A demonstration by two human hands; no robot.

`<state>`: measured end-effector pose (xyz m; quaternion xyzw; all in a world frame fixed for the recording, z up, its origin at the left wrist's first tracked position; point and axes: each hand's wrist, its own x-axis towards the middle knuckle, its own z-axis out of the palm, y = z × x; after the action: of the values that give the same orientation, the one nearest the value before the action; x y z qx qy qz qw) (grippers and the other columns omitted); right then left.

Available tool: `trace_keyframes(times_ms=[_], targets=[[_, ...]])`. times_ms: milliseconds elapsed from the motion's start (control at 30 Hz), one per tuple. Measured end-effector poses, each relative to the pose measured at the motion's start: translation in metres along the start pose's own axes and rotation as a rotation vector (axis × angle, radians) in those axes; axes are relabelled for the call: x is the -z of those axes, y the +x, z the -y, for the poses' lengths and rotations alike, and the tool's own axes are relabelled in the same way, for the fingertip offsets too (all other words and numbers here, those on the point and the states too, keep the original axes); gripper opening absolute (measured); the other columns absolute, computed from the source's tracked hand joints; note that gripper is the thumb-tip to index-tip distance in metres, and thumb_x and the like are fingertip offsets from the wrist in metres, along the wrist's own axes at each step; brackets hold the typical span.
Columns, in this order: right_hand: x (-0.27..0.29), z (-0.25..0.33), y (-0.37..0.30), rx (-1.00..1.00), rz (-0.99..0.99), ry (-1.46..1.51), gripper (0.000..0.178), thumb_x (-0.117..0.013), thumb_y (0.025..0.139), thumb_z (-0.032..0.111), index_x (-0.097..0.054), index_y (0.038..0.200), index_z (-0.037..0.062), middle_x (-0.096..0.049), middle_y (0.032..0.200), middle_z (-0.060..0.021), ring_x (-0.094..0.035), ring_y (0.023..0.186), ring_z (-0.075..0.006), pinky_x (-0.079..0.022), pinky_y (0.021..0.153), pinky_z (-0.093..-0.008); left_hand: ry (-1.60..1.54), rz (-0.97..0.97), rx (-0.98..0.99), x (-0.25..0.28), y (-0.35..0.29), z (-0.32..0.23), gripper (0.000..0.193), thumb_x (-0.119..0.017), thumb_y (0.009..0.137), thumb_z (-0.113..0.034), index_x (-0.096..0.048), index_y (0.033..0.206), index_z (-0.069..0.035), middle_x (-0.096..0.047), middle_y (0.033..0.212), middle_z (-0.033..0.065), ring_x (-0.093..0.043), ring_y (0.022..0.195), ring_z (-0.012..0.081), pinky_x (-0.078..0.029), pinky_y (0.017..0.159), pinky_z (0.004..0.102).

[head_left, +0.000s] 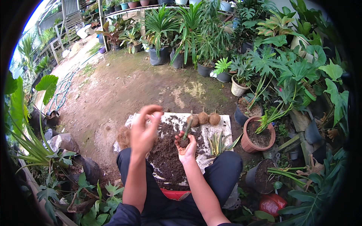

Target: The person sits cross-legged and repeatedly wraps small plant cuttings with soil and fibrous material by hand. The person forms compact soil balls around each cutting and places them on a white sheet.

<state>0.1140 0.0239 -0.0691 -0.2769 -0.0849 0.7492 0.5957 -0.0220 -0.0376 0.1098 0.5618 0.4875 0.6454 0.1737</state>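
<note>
My left hand (144, 130) is raised above the left side of the soil, slightly blurred. Its fingers curve loosely with gaps between them, and nothing shows in them. In my right hand (186, 147), held palm up over the soil, is a short green plant cutting (188, 127) with a dark clump at its base, partly hidden by the fingers. Dark loose soil (166, 162) lies heaped on a white sheet (222, 130) between my knees. Brown fibre-covered balls (203, 118) stand in a row at the sheet's far right, with thin stems sticking up.
Brown fibre (123, 137) lies at the sheet's left edge. A small striped-leaf plant (217, 144) rests by my right knee. Something red (175, 194) shows between my legs. Terracotta (252, 141) and black pots crowd the right; a blue hose (64, 88) lies far left.
</note>
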Motion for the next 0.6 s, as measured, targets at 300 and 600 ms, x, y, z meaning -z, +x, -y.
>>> trace_keyframes(times_ms=[300, 600], targets=[[-0.016, 0.000, -0.018, -0.021, 0.109, -0.148, 0.025, -0.047, 0.098, 0.029, -0.062, 0.105, 0.0105, -0.065, 0.088, -0.0018, -0.063, 0.073, -0.0118, -0.052, 0.058, -0.0277, 0.032, 0.352, 0.293, -0.062, -0.048, 0.113, 0.035, -0.070, 0.088, -0.014, -0.061, 0.117, 0.002, -0.068, 0.099, 0.0104, -0.064, 0.090, 0.0141, -0.051, 0.078, 0.0306], [-0.014, 0.008, -0.013, -0.031, 0.063, -0.262, 0.037, -0.043, 0.100, 0.041, -0.063, 0.105, 0.0103, -0.066, 0.083, -0.0061, -0.059, 0.053, -0.0131, -0.040, 0.038, -0.0237, -0.078, 0.383, 0.146, -0.069, -0.053, 0.110, 0.026, -0.071, 0.087, -0.010, -0.062, 0.109, 0.000, -0.065, 0.093, 0.0022, -0.059, 0.078, 0.0053, -0.048, 0.054, 0.0233]])
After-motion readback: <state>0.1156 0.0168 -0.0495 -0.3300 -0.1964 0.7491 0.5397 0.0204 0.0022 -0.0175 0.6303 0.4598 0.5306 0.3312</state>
